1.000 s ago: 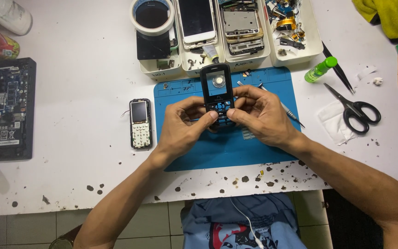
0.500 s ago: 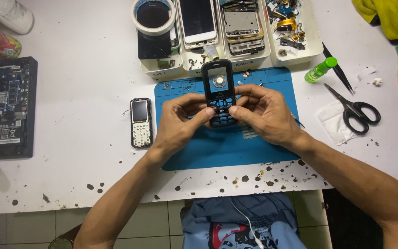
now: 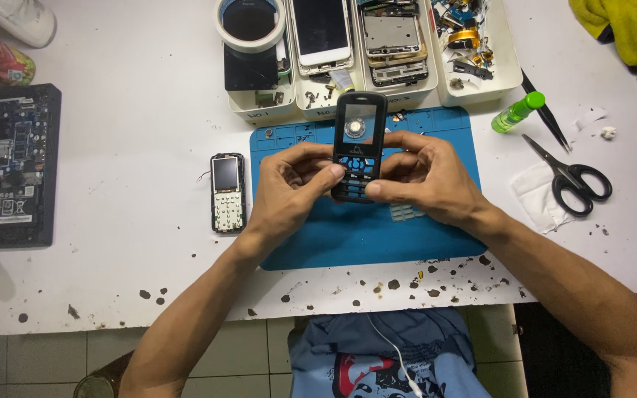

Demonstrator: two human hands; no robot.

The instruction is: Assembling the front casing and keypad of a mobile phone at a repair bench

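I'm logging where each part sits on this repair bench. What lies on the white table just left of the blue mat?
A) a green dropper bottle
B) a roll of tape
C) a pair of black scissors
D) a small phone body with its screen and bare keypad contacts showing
D: the small phone body lies flat on the white table, just off the left edge of the blue mat.

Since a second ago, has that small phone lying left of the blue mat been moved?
No. The small phone lies just off the left edge of the blue mat, as before, untouched by the left hand.

keypad (image 3: 407,213) now out of phone cover (image 3: 359,144)
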